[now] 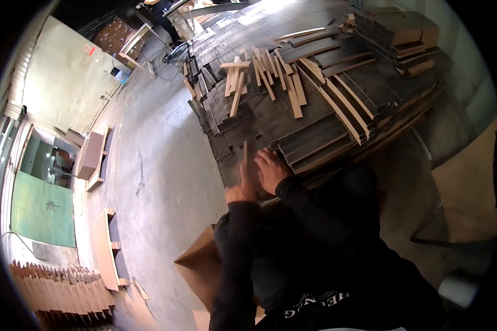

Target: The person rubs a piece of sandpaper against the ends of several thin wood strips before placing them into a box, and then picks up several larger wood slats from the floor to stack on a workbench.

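My left hand (241, 186), somewhat smeared by motion, is closed on the lower end of a narrow tan strip (246, 151) at the near left corner of the work surface. The strip points away from me. Close beside it on the right, my right hand (271, 170) rests with bent, slightly parted fingers on the dark board surface (243, 135). I see nothing gripped in it. Past my right fingers lie dark flat strips (315, 144) side by side. Farther off, several loose pale strips (268, 69) are scattered across the dark surface.
Long strips (342, 105) and stacked dark boards (370, 33) occupy the right and far right. An open cardboard box (204, 259) stands by my left forearm. Brown panels (106, 251) and stacked cardboard (61, 287) are at the left. A person (165, 19) stands at the far end.
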